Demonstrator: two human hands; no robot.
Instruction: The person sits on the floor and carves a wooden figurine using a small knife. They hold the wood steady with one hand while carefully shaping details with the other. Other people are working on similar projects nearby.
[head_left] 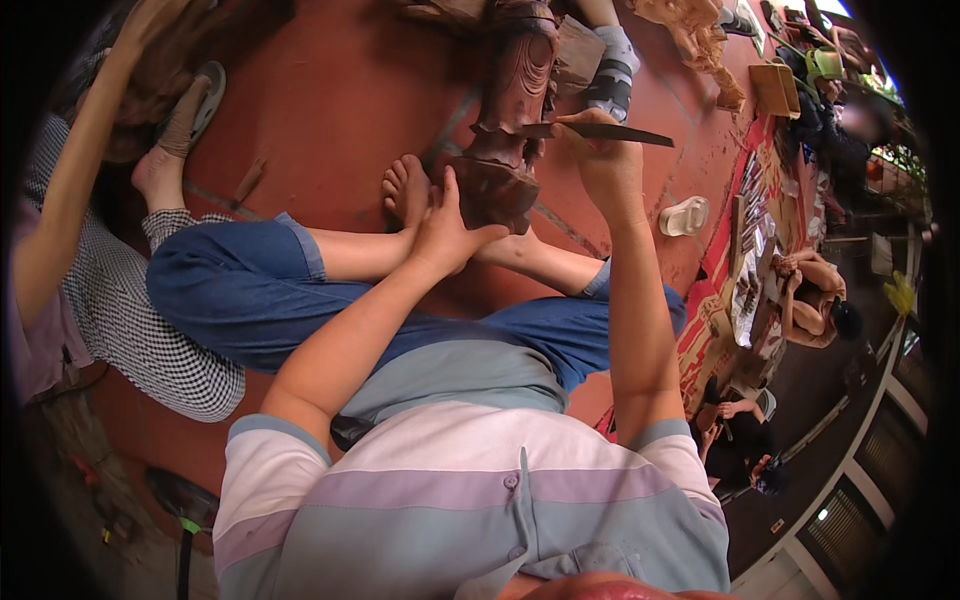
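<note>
A dark reddish-brown carved wooden statue (518,75) rises from between my bare feet, its rough base (490,192) toward me. Thumb and forefinger spread, my left hand (443,238) braces the near left side of that base; its other fingers are partly hidden. In my right hand (600,145) is a long, flat, dark file (635,134), gripped near its middle. One end of it lies across the carving just above the base, the other points out to the right.
A person in checked trousers (150,330) sits close on my left. A loose wooden-handled tool (250,182) lies on the red tiles. To the right are a pale slipper (684,216), a wooden box (775,90) and a red mat (700,350) with several tools. Other people sit farther right.
</note>
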